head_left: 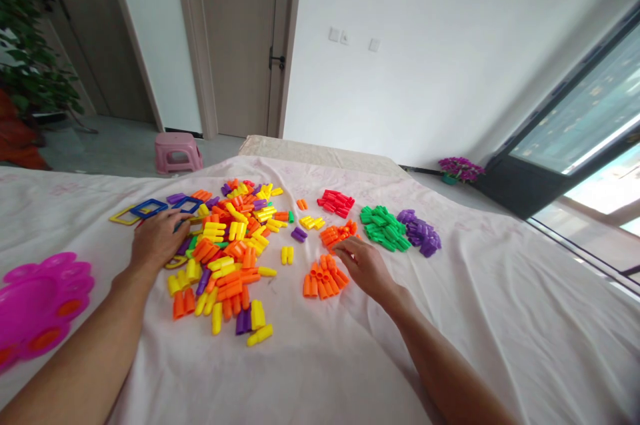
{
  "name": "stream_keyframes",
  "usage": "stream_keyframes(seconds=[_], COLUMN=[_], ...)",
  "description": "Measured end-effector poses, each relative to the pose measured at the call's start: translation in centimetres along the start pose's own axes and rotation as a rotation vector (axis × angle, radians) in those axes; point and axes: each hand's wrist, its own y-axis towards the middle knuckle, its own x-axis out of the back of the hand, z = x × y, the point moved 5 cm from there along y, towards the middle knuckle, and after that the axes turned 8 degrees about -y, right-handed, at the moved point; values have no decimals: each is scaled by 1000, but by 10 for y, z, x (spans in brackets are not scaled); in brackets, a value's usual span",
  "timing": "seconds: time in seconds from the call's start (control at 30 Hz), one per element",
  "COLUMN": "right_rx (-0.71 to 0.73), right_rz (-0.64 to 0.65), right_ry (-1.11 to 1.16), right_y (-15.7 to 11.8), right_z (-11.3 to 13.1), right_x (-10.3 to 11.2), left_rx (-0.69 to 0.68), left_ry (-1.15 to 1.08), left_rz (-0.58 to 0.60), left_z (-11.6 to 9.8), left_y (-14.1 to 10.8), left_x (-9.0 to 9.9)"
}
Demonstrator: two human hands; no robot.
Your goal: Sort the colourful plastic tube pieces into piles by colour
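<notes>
My left hand [161, 238] rests at the left edge of a mixed pile of yellow, orange and purple plastic pieces [230, 285], beside blue square frames [149, 208]; what its curled fingers hold, if anything, is hidden. My right hand [363, 265] has its fingers pinched together at the edge of an orange group [337, 234]; no piece can be made out in them. Nearer me lies another orange group [325, 277]. Farther back and right are red pieces [336, 203], green pieces [384, 228] and purple pieces [420, 233]. A yellow pair [287, 255] lies between the hands.
A pink flower-shaped tray [40, 305] sits at the left on the pale cloth [300, 371]. Beyond the cloth stand a pink stool [177, 152], a leafy plant [35, 51] and a potted purple flower [460, 170].
</notes>
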Motion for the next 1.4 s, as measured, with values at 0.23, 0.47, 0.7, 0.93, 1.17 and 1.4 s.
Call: stream_keyframes(seconds=[0.23, 0.47, 0.7, 0.93, 1.17, 1.4], right_rx=[-36, 63, 282, 244, 211, 198], right_rz=[96, 40, 249, 257, 218, 113], right_ry=[-23, 14, -29, -238, -107, 98], right_y=[1, 10, 24, 41, 40, 41], right_z=[-7, 41, 129, 141, 132, 125], right_x=[-15, -12, -60, -88, -85, -73], left_rx=[5, -9, 4, 1, 7, 13], left_ry=[-10, -13, -40, -21, -21, -23], left_rz=[-1, -1, -18, -20, -13, -2], left_z=[-2, -2, -2, -2, -3, -2], left_y=[0, 0, -1, 0, 0, 0], left_x=[1, 3, 3, 2, 3, 3])
